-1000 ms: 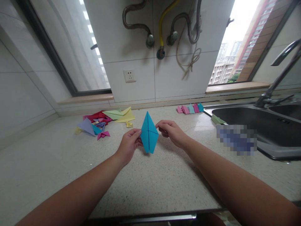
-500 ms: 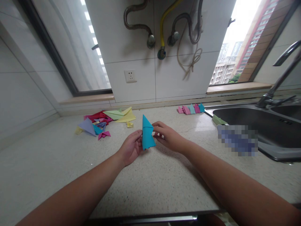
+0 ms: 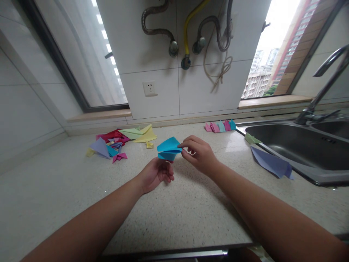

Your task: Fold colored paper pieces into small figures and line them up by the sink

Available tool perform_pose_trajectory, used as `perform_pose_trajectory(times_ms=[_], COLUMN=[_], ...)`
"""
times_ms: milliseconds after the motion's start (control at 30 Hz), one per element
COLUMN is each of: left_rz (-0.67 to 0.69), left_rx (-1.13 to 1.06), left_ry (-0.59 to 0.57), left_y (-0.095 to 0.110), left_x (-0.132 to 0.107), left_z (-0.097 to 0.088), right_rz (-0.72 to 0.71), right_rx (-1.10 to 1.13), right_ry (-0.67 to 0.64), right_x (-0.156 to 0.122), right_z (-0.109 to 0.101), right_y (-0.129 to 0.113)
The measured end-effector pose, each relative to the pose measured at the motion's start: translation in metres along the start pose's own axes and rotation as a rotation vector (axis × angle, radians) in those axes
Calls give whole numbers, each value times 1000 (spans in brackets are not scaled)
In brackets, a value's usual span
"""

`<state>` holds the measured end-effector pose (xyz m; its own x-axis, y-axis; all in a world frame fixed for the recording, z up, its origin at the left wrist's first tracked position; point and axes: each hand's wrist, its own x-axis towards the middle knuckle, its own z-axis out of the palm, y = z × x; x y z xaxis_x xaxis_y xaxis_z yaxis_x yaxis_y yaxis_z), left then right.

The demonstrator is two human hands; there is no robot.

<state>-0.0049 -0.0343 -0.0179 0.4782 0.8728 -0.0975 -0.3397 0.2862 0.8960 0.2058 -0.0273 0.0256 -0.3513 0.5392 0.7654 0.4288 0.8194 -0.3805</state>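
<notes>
A bright blue folded paper plane [image 3: 169, 147] is in front of me, above the countertop, with its two flaps spread apart. My right hand [image 3: 200, 151] pinches its right end between thumb and fingertips. My left hand [image 3: 156, 175] is below it, palm turned up and fingers curled. The thumb and a fingertip of that hand reach the plane's lower edge, partly hidden behind the paper.
Several folded papers [image 3: 100, 147] lie heaped at the left, beside a yellow one [image 3: 146, 135]. Small folded pieces [image 3: 221, 126] stand in a row near the wall. A lilac paper [image 3: 268, 161] lies against the sink [image 3: 308, 177].
The blue paper plane has turned from upright with its point up to lying nearly level, its flaps apart. My right hand has closed on its right end; my left fingers have shifted lower.
</notes>
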Motion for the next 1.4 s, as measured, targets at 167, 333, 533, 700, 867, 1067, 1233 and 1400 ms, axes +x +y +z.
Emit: perform_pose_trajectory(times_ms=[167,333,533,700,867,1067,1233,1400], left_rz=[16,31,31,20,13,28,204,763], left_rx=[45,87,124,151,176,236,506,1140], left_ry=[-1,-9,-27,-35,-38,-48,48,348], left_y=[0,-1,-2,-2,-2,-4,-6,11], left_x=[1,0,-1,-1,-2,-2,-3,-4], left_z=[3,3,3,5,5,6,6,-3], right_rz=[54,5,-33,94,364,295,149,-67], right_rx=[-28,-110,-288,-275,-159,-278,-435,-530], right_ry=[114,136,143,251,389,322,105,-74], right_x=[1,2,3,5,7,6,4,5], right_z=[-4,-6,-7,-6,-5,-7,-7,-6], right_y=[0,5,8,16,28,33,30,24])
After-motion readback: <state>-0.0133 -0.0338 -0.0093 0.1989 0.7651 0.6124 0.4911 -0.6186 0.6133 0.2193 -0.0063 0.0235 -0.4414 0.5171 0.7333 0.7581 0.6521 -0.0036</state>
